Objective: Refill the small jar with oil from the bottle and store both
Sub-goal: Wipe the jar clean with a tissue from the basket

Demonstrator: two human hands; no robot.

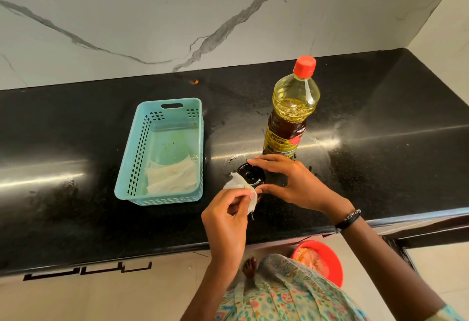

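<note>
Two hands met at the small jar point(251, 176) near the counter's front edge: a tissue point(237, 183) was pinched in the left hand point(225, 221), the black-lidded jar steadied between right hand point(291, 183) fingertips. Wiping was best done firmly, lid kept level. The capped bottle point(291, 110) stood just behind; the basket point(162, 150) lay left.

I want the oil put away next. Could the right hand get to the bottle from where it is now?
Probably yes. The right hand steadies the small jar right in front of the oil bottle, and nothing stands between them. It would have to let go of the jar first. The left hand holds a tissue.
</note>
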